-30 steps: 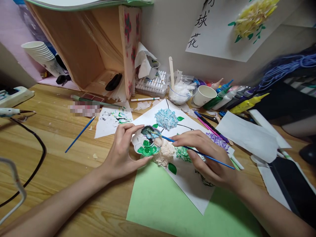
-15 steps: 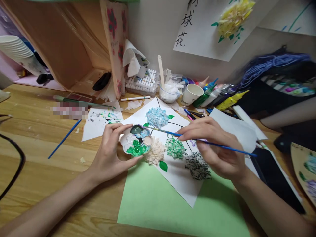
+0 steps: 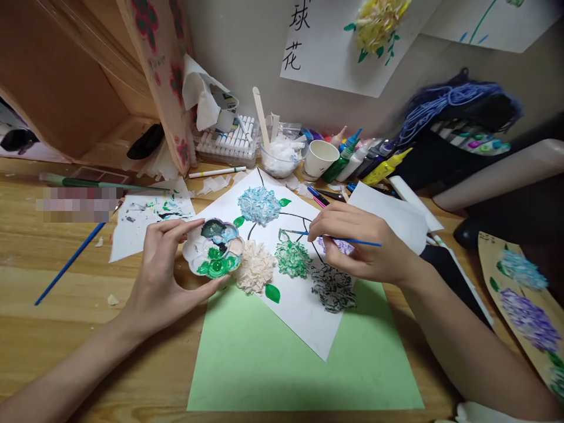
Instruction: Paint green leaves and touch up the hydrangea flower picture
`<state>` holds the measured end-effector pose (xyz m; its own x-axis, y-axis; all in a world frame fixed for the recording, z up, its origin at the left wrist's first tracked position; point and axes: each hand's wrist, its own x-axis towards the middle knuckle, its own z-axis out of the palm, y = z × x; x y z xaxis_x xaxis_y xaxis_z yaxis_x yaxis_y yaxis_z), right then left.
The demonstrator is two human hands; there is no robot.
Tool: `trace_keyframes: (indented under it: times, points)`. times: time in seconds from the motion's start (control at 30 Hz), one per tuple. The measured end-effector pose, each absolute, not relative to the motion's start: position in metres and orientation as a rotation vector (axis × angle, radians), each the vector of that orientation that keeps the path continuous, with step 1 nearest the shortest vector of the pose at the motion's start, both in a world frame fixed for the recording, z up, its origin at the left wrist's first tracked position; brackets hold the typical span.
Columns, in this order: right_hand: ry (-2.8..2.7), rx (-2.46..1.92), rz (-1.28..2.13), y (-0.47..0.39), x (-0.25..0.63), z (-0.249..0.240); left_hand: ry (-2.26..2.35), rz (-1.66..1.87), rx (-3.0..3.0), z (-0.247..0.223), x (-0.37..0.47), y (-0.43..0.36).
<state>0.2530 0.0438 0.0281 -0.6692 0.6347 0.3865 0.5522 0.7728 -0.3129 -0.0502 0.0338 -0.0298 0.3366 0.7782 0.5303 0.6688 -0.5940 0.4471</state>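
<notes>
My left hand (image 3: 161,273) grips the rim of a flower-shaped paint palette (image 3: 192,249) with green, dark and light blue paint in its wells. A thin blue paintbrush (image 3: 359,241) is pinched in my right hand (image 3: 352,238); its tip reaches a green leaf outline just above the green flower (image 3: 293,258). On the white paper (image 3: 304,320) are textured flowers: a blue one (image 3: 259,205), a cream one (image 3: 255,267), a black one (image 3: 333,288) and a purple one (image 3: 337,245) partly behind my right fingers. Painted green leaves (image 3: 272,293) and black stems accompany them.
Green paper (image 3: 255,376) lies under the white sheet. Behind stand a bowl of white scraps (image 3: 282,155), a paper cup (image 3: 319,160), paint bottles (image 3: 388,166) and a marker box (image 3: 227,141). Another blue brush (image 3: 70,264) and a paint-smeared paper (image 3: 152,214) lie at left.
My right hand has taken the brush tip away from the palette, over to the paper by the green flower. My left hand still holds the palette. The camera view has shifted.
</notes>
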Motion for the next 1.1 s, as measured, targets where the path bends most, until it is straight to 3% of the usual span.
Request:
trace_keyframes:
  times: [1.1]
  points:
    - [-2.358,-1.013,0.35,0.055,0.263,0.02,1.34,1.078,2.432,-0.028,-0.051,0.032]
